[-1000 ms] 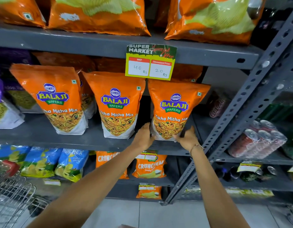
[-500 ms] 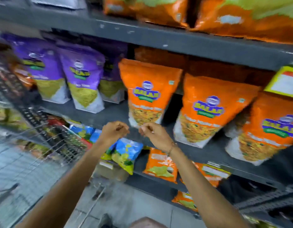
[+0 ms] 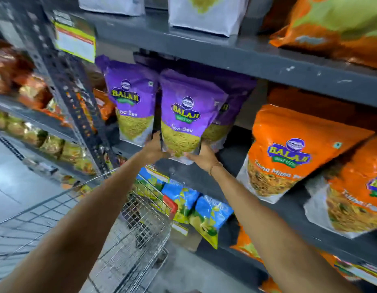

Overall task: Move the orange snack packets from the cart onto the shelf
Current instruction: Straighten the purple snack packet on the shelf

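My left hand (image 3: 154,148) and my right hand (image 3: 202,156) both grip the bottom of a purple Balaji Aloo Sev packet (image 3: 187,117) that stands on the grey middle shelf (image 3: 196,178). A second purple packet (image 3: 131,102) stands just left of it. To the right on the same shelf stand two orange Balaji Tikha Mitha Mix packets, one (image 3: 293,153) nearer me and another (image 3: 356,195) at the frame's right edge. The wire cart (image 3: 136,235) sits below my left arm; I see no orange packet inside it.
A perforated grey upright (image 3: 65,87) stands left of the purple packets, with a price tag (image 3: 75,41) above. Blue chip bags (image 3: 196,210) lie on the lower shelf. Large orange bags (image 3: 335,28) and white-bottomed packets (image 3: 206,13) fill the top shelf. Grey floor lies at lower left.
The view has swung left along the shelf. My hands left the orange packet, passed empty in front of the shelf, and now hold the bottom of a purple packet.
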Motion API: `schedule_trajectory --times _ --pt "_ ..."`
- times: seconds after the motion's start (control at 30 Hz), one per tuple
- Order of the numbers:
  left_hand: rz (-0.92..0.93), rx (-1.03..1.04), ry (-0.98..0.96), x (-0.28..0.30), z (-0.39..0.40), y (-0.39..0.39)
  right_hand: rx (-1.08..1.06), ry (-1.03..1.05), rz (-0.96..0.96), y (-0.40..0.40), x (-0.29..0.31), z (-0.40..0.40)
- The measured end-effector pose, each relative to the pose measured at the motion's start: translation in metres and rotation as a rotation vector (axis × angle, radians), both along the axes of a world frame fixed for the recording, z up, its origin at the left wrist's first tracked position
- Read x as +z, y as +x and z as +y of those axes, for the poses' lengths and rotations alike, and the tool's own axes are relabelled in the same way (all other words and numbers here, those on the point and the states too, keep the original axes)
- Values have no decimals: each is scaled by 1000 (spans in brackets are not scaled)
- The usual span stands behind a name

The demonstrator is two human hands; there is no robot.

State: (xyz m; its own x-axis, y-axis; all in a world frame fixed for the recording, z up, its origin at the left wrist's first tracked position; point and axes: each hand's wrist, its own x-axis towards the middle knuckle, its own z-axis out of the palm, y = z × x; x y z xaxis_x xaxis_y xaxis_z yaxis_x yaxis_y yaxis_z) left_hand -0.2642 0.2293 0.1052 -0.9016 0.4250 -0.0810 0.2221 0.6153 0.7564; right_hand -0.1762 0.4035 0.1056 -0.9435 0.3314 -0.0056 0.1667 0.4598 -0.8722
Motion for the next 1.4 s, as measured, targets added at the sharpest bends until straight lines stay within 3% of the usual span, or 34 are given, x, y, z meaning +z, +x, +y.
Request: schedule_trajectory --times 0.13,0.27,0.73,0.8,0.9,1.0,1.07,1.2,1.4 --pt "112 -47 2 -9 1 -1 -87 -28 102 -3 -5 -9" --pt "83 -102 165 -21 4 9 -113 -19 151 22 -15 2" --pt "19 -163 279 -21 37 21 -165 -38 73 51 -16 16" --pt "-31 -219 357 -19 31 23 -303 -45 126 57 -19 8" --pt "95 37 464 -16 12 24 -502 6 240 76 -21 -23" --pt "295 445 512 -16 -17 13 -187 71 176 71 -19 -61" --pt "309 545 469 -14 -35 -5 2 72 151 41 -11 -79" --pt "119 516 290 -17 -58 -46 133 0 50 -51 19 -104" --pt "36 393 337 -31 -78 -71 87 -84 -46 -125 16 -123"
